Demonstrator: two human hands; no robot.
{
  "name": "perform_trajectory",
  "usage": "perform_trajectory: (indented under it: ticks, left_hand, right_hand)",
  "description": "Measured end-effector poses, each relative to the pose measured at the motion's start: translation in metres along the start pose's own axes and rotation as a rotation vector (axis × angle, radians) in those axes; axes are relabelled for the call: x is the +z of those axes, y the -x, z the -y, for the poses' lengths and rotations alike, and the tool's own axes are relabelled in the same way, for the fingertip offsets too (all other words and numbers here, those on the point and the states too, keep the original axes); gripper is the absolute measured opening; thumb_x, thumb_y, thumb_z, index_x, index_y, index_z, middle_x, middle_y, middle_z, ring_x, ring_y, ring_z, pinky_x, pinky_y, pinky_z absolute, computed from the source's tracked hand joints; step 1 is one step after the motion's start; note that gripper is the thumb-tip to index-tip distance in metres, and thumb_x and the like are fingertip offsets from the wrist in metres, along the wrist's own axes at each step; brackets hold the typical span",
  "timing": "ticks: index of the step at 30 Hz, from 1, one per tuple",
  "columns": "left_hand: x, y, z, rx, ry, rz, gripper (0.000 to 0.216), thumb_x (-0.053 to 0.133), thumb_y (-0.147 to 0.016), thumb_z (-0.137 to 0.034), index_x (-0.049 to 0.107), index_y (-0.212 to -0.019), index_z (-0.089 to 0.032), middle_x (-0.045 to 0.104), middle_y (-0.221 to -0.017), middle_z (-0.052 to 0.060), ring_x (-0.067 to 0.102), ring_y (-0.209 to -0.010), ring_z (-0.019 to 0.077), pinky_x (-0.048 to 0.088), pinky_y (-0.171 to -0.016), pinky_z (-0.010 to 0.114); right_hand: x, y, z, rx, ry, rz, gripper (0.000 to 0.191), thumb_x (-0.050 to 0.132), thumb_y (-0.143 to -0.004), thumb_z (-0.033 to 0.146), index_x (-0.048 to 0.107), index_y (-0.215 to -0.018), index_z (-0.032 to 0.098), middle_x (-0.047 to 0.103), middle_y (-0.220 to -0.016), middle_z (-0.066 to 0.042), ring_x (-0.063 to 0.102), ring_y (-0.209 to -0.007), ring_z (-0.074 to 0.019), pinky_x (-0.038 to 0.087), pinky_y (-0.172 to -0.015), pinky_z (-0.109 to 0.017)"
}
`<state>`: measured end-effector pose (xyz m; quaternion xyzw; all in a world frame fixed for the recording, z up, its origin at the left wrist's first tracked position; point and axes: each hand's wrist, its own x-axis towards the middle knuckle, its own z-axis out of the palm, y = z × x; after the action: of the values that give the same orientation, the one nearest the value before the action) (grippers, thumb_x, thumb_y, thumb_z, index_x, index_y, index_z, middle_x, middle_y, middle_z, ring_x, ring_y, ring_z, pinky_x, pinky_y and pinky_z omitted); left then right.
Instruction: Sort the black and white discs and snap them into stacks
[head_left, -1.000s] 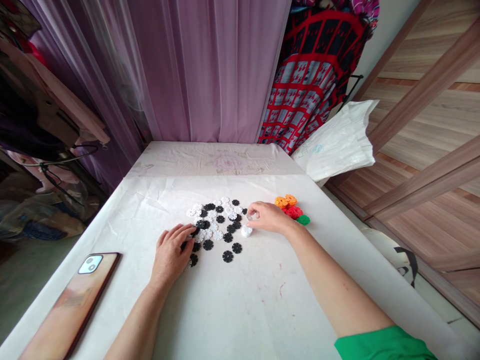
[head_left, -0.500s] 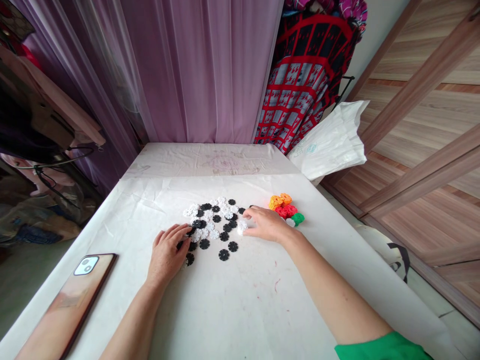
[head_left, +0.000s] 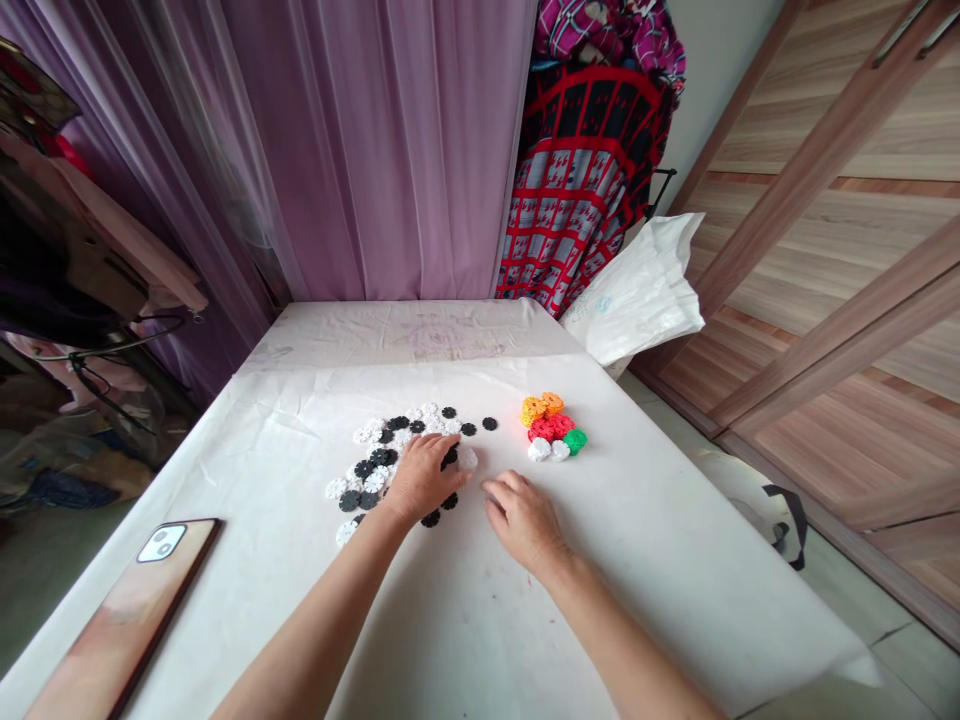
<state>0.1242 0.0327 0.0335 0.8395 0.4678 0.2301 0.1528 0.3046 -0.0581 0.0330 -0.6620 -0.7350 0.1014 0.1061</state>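
My left hand [head_left: 426,478] reaches over a loose spread of black and white flower-shaped discs. Its thumb and fingers are apart, on either side of a white disc [head_left: 468,458]; whether they touch it I cannot tell. Part of the spread lies hidden under this hand, while a black disc [head_left: 349,501] and a white disc [head_left: 336,488] show at its left. My right hand [head_left: 525,515] rests low over the table to the right of the spread, fingers loosely bent and apart, nothing visible in them. Beyond it sit orange pieces [head_left: 533,410], red pieces [head_left: 551,428], a green piece [head_left: 575,441] and white pieces [head_left: 539,450].
A white cloth covers the table [head_left: 300,600]. The phone [head_left: 127,620] lies face down near the left edge. At the far right corner leans a white bag [head_left: 637,290]. Purple curtains [head_left: 375,150] hang behind, and a wooden wardrobe [head_left: 825,250] stands to the right.
My left hand has moved right, from the left side of the discs to over their middle. My right hand has left the white disc and drawn back toward me. The view has shifted slightly.
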Motion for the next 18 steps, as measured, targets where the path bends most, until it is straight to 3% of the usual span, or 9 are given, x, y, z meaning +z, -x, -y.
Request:
perform_trajectory:
  ticks: [11, 15, 18]
  left_hand:
    - [0.016, 0.003, -0.006, -0.033, -0.008, -0.046, 0.033, 0.068, -0.087, -0.034, 0.072, -0.118, -0.024, 0.077, -0.118, 0.009, 0.066, -0.12, 0.0275, 0.041, -0.115, 0.05]
    - [0.019, 0.008, -0.004, -0.068, -0.047, -0.066, 0.049, 0.071, -0.083, -0.033, 0.065, -0.131, -0.024, 0.072, -0.13, 0.01, 0.059, -0.132, 0.03, 0.035, -0.119, 0.054]
    - [0.017, 0.018, -0.001, -0.124, -0.088, -0.078, 0.064, 0.075, -0.078, -0.032, 0.057, -0.139, -0.025, 0.071, -0.134, 0.01, 0.049, -0.142, 0.0338, 0.025, -0.123, 0.062]
  right_hand:
    - [0.02, -0.001, -0.013, -0.079, -0.085, -0.166, 0.023, 0.056, -0.093, 0.017, 0.074, -0.107, 0.025, 0.072, -0.104, -0.007, 0.067, -0.096, -0.0204, 0.049, -0.08, -0.029]
    - [0.026, 0.0, -0.023, -0.133, -0.177, -0.265, 0.02, 0.056, -0.091, 0.014, 0.073, -0.098, 0.022, 0.072, -0.095, -0.005, 0.068, -0.086, -0.0178, 0.047, -0.074, -0.026]
    - [0.022, 0.005, -0.043, -0.087, -0.294, -0.322, 0.016, 0.054, -0.091, 0.017, 0.07, -0.089, 0.021, 0.071, -0.085, -0.002, 0.066, -0.073, -0.0148, 0.046, -0.068, -0.024]
